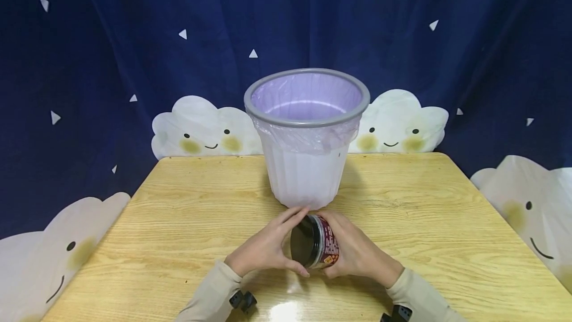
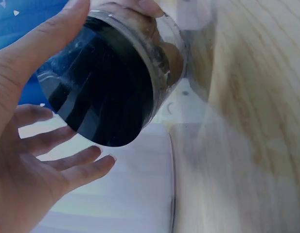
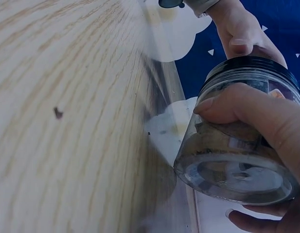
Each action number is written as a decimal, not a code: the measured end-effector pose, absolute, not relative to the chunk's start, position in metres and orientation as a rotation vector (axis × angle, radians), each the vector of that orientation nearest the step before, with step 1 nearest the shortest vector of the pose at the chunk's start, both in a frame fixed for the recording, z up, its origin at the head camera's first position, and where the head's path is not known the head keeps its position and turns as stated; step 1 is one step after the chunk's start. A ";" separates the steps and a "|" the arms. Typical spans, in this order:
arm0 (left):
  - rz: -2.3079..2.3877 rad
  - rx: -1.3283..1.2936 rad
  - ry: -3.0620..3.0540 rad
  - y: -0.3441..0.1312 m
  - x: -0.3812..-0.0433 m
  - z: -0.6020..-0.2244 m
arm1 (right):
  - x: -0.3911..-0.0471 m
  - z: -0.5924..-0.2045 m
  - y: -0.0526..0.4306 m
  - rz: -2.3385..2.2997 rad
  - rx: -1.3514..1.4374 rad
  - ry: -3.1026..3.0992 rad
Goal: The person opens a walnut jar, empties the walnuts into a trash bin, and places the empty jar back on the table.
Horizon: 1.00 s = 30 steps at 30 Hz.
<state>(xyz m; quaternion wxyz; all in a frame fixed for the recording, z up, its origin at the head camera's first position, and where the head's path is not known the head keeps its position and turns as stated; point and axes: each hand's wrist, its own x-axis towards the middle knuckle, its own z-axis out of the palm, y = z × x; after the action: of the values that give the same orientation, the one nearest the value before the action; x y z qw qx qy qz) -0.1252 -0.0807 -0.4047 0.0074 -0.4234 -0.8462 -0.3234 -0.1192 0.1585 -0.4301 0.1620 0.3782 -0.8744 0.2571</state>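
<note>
A clear jar (image 3: 237,182) with a black lid (image 2: 101,87) is held tilted above the table, its lid towards the left. Its dark red printed label (image 1: 329,243) shows in the head view. My right hand (image 1: 357,250) grips the jar's body, thumb on one side and fingers on the other. Something brownish shows through the wall; what it is cannot be made out. My left hand (image 1: 263,246) is spread around the lid, thumb and fingers wide apart. In the left wrist view, a gap shows between several of its fingers and the lid.
A white bin (image 1: 306,178) with a grey rim (image 1: 308,124) and a translucent liner (image 1: 299,138) stands upright just behind the hands. The wooden table (image 1: 201,188) extends to both sides. A dark blue curtain (image 1: 214,24) with clouds hangs behind.
</note>
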 end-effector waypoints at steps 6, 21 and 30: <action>-1.002 -1.331 -2.641 -0.080 -0.125 -0.405 | -0.119 -0.430 0.159 0.731 1.064 -2.512; -0.989 -1.176 -2.779 -0.076 -0.121 -0.406 | -0.119 -0.430 0.158 0.757 1.066 -2.516; -0.930 -1.267 -2.739 -0.079 -0.122 -0.405 | -0.120 -0.430 0.159 0.755 1.070 -2.518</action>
<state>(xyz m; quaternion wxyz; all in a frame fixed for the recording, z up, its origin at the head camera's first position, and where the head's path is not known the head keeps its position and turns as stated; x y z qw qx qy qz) -0.1223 -0.0791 -0.4054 -0.0081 -0.4012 -0.8673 -0.2945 -0.1199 0.1593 -0.4300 0.1512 0.3728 -0.8769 0.2630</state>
